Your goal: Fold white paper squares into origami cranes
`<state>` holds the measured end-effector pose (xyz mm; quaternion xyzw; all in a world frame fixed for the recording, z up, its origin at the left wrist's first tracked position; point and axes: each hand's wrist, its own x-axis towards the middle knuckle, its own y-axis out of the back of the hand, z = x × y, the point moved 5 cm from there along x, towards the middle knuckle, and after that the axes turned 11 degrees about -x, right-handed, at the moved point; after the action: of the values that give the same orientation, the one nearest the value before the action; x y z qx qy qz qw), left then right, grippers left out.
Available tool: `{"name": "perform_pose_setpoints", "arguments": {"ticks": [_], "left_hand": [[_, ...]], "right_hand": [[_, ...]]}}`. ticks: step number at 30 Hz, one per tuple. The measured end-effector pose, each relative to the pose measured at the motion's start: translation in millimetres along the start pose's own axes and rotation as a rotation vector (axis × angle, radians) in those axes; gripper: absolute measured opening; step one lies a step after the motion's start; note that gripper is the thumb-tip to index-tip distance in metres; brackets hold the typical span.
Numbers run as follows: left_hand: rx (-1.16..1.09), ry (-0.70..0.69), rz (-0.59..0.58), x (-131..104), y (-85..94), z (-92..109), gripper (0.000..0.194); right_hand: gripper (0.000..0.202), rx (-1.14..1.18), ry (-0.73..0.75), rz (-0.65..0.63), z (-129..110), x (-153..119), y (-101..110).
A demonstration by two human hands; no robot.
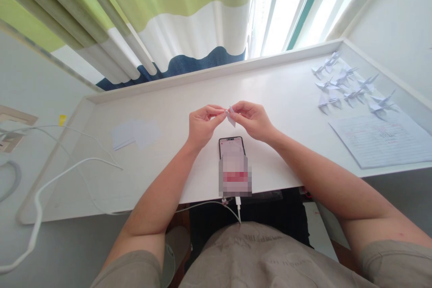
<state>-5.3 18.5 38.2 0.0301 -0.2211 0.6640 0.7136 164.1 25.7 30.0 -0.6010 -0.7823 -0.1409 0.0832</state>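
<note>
A small piece of folded white paper (231,119) is held up between my two hands, above the desk just beyond the phone. My left hand (204,122) pinches its left tip between thumb and fingers. On the other side, my right hand (252,119) grips the paper's body, fingers closed round it. Part of the paper is hidden behind the fingertips. Below the hands lies a phone (232,146), its screen lit and partly blurred out, with a white cable plugged into its near end.
Several folded paper cranes (347,85) stand at the desk's far right, beside a stack of written sheets (381,137). Loose white paper squares (130,134) lie on the left. A white cable (37,207) loops over the left edge. A raised rim (216,73) runs along the back.
</note>
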Motion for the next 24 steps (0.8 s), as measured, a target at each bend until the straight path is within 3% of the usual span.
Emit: {"name": "perform_pose_setpoints", "arguments": {"ticks": [6,12,24], "left_hand": [[-0.004,0.06,-0.025,0.5,1.2,0.7,0.027],[0.02,0.038,-0.039,2.4,3.5,1.5,0.026],[-0.013,0.083,-0.043,2.6,1.4,-1.5,0.04]], "right_hand": [[0.04,-0.016,0.008,-0.011,-0.3,-1.1,1.0],[0.037,-0.031,0.019,-0.016,-0.6,-0.7,2.0],[0.036,-0.002,0.037,-0.031,-1.2,-1.2,1.0]]}}
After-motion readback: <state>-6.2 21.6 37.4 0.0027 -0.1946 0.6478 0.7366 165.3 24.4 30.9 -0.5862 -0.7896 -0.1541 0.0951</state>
